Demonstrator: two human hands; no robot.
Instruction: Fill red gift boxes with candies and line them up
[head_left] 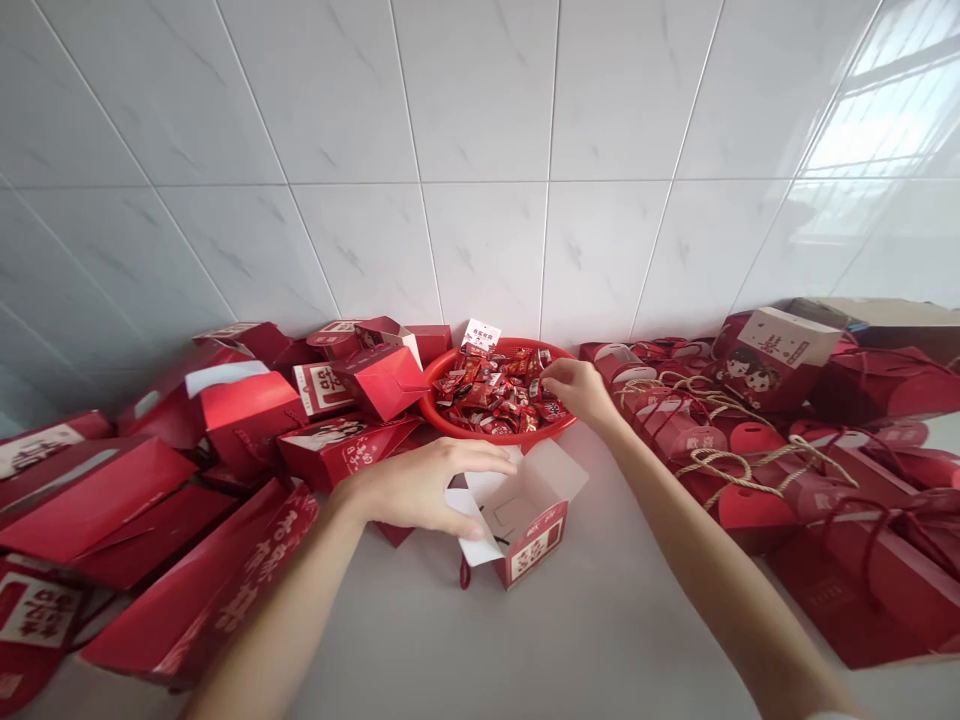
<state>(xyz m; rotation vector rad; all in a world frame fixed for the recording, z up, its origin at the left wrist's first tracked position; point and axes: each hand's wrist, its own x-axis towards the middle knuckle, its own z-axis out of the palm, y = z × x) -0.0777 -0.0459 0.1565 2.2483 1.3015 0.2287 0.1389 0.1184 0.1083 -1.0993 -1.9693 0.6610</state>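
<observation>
An open red box with a white inside [534, 545] stands on the grey table in front of me, its flaps spread. My left hand [431, 485] holds its left side, thumb on a white flap and fingers along the back edge. Behind the box is a round red basket [429, 395] filled with small red wrapped packets [487, 390]. My right hand [577, 388] is at the basket's right side, over the packets, with its fingers pinched together; what they hold, if anything, is too small to name.
Several red gift boxes [251, 405] are piled on the left. On the right lie many red boxes with rope handles [757, 500]. A white card [481, 335] stands at the basket's back. A tiled wall [480, 240] rises behind.
</observation>
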